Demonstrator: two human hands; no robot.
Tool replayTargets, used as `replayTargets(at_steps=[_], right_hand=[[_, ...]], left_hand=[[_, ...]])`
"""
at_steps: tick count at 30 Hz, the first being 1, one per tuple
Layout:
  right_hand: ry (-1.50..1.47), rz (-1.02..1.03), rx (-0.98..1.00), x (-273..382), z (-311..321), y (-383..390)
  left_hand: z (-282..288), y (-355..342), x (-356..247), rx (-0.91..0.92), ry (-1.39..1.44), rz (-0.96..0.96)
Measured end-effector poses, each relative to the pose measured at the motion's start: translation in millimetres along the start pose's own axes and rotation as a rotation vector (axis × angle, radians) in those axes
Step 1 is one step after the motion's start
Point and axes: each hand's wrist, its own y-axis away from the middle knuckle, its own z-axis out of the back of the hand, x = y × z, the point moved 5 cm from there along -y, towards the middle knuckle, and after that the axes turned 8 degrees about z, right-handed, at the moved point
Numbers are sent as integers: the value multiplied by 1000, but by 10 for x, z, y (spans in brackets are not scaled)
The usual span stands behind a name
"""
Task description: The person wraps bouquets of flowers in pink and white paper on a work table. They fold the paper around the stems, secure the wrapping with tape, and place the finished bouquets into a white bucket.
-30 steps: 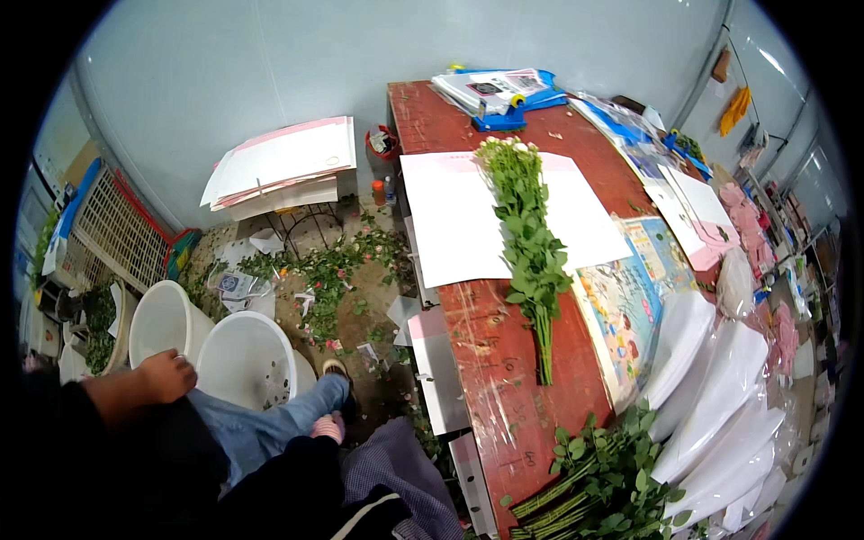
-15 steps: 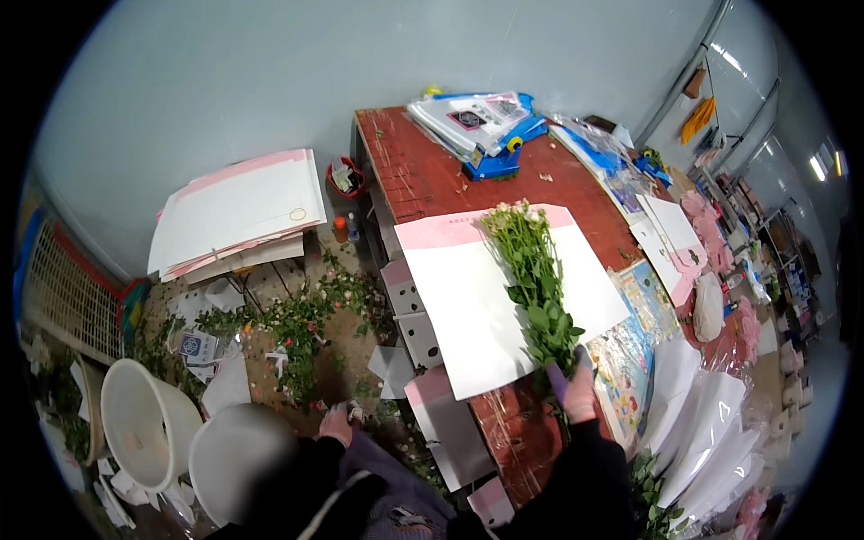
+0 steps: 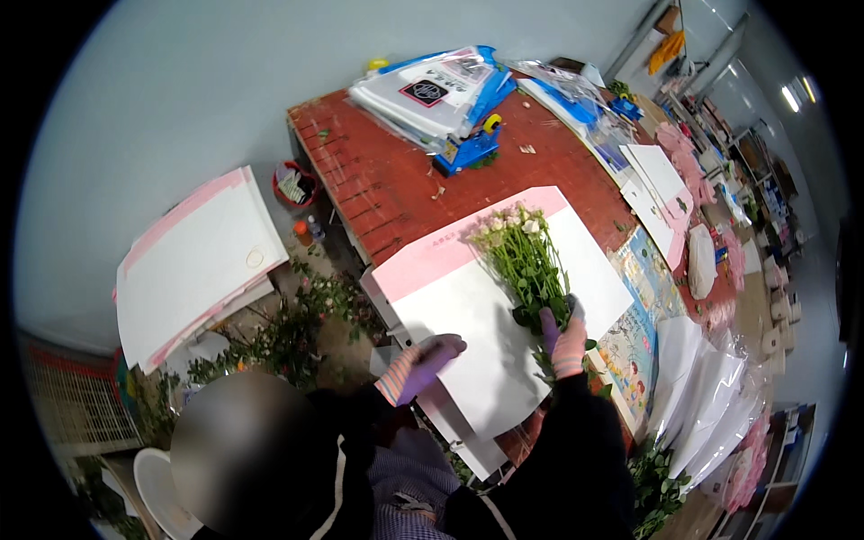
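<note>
The right hand clamps the flower bunch steady on the wrapping sheet — the left hand, fingers together, flattens its near-left edge.

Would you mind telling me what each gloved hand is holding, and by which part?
The right hand grips the bunch of flowers around its lower stems. The left hand holds nothing; it rests flat on the wrapping paper.

light: even, bright | shadows: soft | edges: fisheye-bent, black rim | lower-left: blurred patch
</note>
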Motion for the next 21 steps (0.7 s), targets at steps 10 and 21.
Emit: replayTargets(at_steps=[10,21], right_hand=[[461,-35,93,-324,132,-438],[454,-120,156,-1005,-346,-713]], left_hand=[[-217,-520,-140,414,-1767,-380],[-293,-952,938,860,-1678,-40]])
